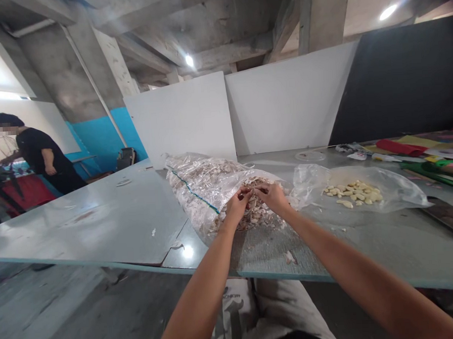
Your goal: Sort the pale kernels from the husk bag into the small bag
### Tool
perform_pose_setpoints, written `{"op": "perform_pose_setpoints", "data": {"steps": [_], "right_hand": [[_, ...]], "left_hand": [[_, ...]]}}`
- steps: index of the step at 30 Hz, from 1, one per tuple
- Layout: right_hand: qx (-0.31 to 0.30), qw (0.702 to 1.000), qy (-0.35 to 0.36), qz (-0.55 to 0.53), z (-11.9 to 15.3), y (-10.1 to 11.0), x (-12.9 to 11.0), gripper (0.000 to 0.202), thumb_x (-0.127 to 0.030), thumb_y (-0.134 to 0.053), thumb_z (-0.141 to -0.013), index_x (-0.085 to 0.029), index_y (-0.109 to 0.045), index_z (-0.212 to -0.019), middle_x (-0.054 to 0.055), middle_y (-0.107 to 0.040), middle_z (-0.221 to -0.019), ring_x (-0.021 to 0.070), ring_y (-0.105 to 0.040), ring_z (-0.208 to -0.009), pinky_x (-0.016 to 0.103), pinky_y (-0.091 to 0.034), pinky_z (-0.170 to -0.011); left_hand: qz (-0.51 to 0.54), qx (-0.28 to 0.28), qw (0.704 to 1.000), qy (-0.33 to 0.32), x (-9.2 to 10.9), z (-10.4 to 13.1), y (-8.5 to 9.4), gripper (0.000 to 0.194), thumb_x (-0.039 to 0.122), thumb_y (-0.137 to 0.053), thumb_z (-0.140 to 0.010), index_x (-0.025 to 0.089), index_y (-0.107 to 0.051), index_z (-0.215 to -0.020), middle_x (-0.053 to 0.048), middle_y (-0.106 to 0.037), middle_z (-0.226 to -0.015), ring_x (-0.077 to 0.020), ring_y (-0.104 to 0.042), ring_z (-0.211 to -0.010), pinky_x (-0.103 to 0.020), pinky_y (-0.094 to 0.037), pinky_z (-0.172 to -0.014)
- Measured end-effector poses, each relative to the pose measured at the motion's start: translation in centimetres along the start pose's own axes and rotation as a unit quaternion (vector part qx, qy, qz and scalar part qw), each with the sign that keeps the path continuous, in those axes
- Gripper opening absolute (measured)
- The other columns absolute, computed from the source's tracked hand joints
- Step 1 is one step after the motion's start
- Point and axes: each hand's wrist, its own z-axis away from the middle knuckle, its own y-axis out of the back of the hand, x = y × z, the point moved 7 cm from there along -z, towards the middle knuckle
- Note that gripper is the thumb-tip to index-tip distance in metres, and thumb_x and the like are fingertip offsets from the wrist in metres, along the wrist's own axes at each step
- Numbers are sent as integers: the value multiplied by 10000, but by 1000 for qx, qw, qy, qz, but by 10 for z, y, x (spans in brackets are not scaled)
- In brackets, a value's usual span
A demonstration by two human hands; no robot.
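Observation:
A large clear plastic bag (197, 183) lies on the table, full of dry, papery, whitish-brown flakes that look like garlic skins. Loose flakes (257, 216) spill from its mouth. Over this heap, my left hand (240, 201) and my right hand (271, 195) meet with their fingertips pinched close together. Whatever small piece sits between the fingers is too small and hidden to make out. To the right, another clear plastic bag (396, 186) lies flat, holding pale cream pieces (358, 190) that resemble peeled garlic cloves.
The grey table (130, 225) has a seam left of my arms. A dark flat tray or phone-like object (451, 216) lies at the right, below coloured sheets and a red roll (400, 146). White boards (186, 121) stand behind. A person (45, 153) stands far left.

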Motion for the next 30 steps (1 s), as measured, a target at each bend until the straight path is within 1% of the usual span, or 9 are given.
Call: {"op": "perform_pose_setpoints", "data": {"steps": [4, 8, 11, 14, 18, 25, 27, 30], "right_hand": [[-6, 1000, 0, -10, -1, -1, 0, 259, -336, -478, -741, -178, -682, -762, 1, -590, -562, 118, -502, -507, 214, -347, -496], [-1, 1000, 4, -21, 0, -1, -1, 242, -290, -458, -720, -172, -661, -658, -1, -571, -510, 118, -502, -500, 210, -346, -482], [16, 1000, -3, -18, 2, -1, -2, 237, -264, -450, -692, -167, -665, -668, 2, -577, -513, 115, -497, -504, 207, -341, -474], [26, 999, -16, -14, 3, 0, -2, 240, -248, -450, -671, -163, -674, -695, 5, -579, -510, 110, -480, -487, 207, -331, -462], [8, 999, -30, -26, 4, -1, -1, 246, -270, -452, -689, -172, -674, -735, 5, -583, -510, 112, -470, -460, 215, -319, -444], [-6, 1000, -1, -11, 0, 1, -2, 251, -335, -468, -728, -181, -651, -652, 6, -592, -537, 132, -523, -517, 219, -350, -489], [-5, 1000, 3, -5, 0, 1, -3, 246, -322, -466, -726, -180, -644, -634, 5, -591, -529, 129, -520, -522, 216, -347, -493], [8, 1000, -2, 5, 1, 2, -4, 213, -267, -466, -693, -171, -644, -629, 3, -585, -516, 118, -496, -505, 212, -331, -484]], "left_hand": [[-44, 14, 999, -8, 0, 1, 2, 366, 509, -540, -723, 191, -616, -886, 52, -476, -459, -91, -444, -437, -206, -329, -485], [-85, 27, 996, -14, 0, 1, 4, 356, 508, -548, -715, 199, -628, -874, 53, -483, -451, -95, -445, -449, -211, -330, -503], [-90, 27, 995, -15, 0, 1, 3, 352, 499, -554, -714, 196, -635, -873, 53, -492, -451, -92, -448, -444, -209, -327, -500], [-75, 25, 997, -17, 1, 2, 2, 342, 487, -564, -709, 190, -636, -863, 52, -493, -450, -90, -447, -437, -206, -328, -491], [-62, 24, 998, -12, -2, 1, 2, 332, 479, -558, -717, 189, -631, -861, 49, -503, -456, -87, -447, -424, -205, -329, -480], [-73, 43, 996, -4, -11, -5, 4, 308, 461, -577, -707, 196, -632, -856, 54, -516, -493, -84, -472, -438, -198, -326, -471], [-76, 40, 996, -10, -9, -4, 4, 294, 449, -583, -705, 196, -637, -843, 52, -522, -494, -84, -472, -438, -200, -327, -473], [-76, 27, 996, -30, -1, -1, 2, 239, 379, -587, -715, 182, -646, -836, 45, -528, -493, -85, -480, -440, -203, -340, -488]]}}
